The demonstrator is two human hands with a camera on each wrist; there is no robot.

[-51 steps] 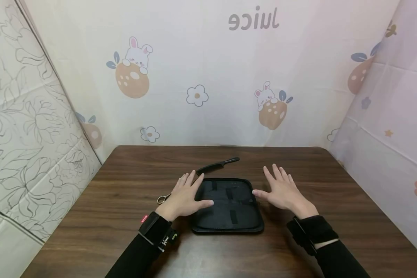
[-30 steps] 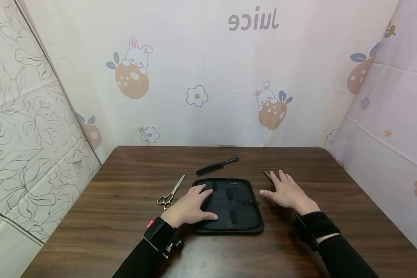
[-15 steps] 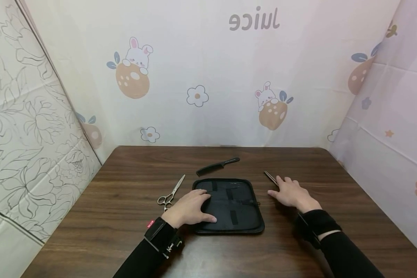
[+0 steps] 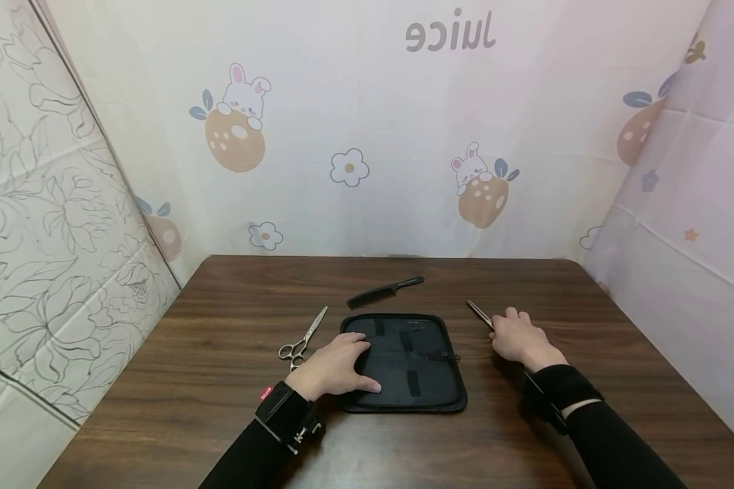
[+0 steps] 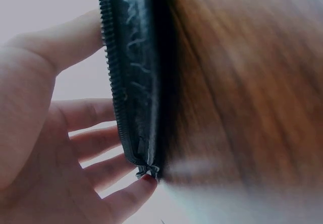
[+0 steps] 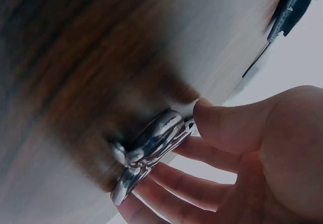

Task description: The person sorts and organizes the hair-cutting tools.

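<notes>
Case: the open black case (image 4: 434, 388) lies inside-up, your landmark
Left hand: yours (image 4: 336, 365) rests on the case's left side, fingers loosely extended
Right hand: yours (image 4: 522, 339), right of the case, pinches the silver tool between thumb and fingers
Silver tool (image 4: 479, 312): right of the case, apart from it; whether lifted, you cannot tell
Scissors (image 4: 310, 332): just left of the case
Comb (image 4: 376, 295): beyond the case
Just changed: your right fingers, spread half a second ago, have curled in
Meaning: the tool seems secured, the case steadied
</notes>
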